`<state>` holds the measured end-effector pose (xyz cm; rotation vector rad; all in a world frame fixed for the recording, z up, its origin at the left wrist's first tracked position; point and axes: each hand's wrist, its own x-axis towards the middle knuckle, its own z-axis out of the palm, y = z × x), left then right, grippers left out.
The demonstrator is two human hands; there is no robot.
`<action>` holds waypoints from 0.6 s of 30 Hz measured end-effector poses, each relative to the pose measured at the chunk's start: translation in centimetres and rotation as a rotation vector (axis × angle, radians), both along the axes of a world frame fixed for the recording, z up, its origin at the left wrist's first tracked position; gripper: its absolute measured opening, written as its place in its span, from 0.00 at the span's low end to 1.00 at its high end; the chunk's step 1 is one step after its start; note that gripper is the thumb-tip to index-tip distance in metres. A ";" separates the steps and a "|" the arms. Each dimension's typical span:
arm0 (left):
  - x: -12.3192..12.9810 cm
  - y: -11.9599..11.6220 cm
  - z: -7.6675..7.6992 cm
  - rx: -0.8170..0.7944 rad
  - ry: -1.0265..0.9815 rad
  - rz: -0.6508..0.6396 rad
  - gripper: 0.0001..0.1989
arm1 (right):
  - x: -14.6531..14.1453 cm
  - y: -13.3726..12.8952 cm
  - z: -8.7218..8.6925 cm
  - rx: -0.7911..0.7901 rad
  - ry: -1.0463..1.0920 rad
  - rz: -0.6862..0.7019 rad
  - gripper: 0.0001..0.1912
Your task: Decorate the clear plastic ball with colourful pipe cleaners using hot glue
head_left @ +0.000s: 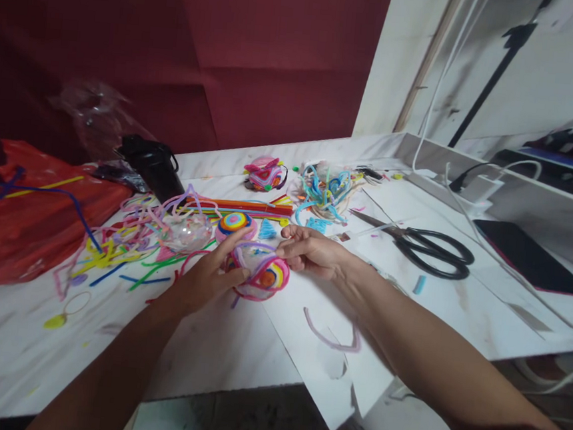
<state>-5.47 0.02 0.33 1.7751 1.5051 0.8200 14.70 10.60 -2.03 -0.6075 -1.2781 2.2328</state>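
Near the table's middle, my left hand [211, 277] grips a round ball [264, 287] covered with coiled pipe cleaners in pink, yellow and orange. Its thumb presses on the near side, with the fingers behind. On the ball's upper right, my right hand [312, 252] pinches a lilac pipe cleaner [258, 263] that curves across the top, where a pale surface shows. Just behind stands a second piece with rainbow-coloured rings [236, 223]. A bent mauve pipe cleaner [330, 339] lies on the white paper below my right forearm.
Black-handled scissors [414, 246] lie to the right, near a dark phone-like slab [533, 257] and a white cable. Loose pipe cleaners [127, 254], a clear ball [187, 232] and a red plastic bag [40, 220] spread leftward. Behind are a black bottle [153, 166] and a blue tangle [326, 188].
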 end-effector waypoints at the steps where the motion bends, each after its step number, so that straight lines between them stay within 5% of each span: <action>1: 0.0 0.1 0.2 0.014 0.003 -0.004 0.34 | 0.0 0.0 0.0 -0.002 0.002 -0.001 0.27; 10: -0.3 1.5 2.9 0.084 0.337 -0.300 0.22 | -0.1 0.1 0.0 -0.020 0.017 -0.006 0.27; 18: 0.5 2.6 5.7 0.022 0.419 -0.433 0.23 | -0.1 0.2 0.0 -0.038 0.007 -0.004 0.30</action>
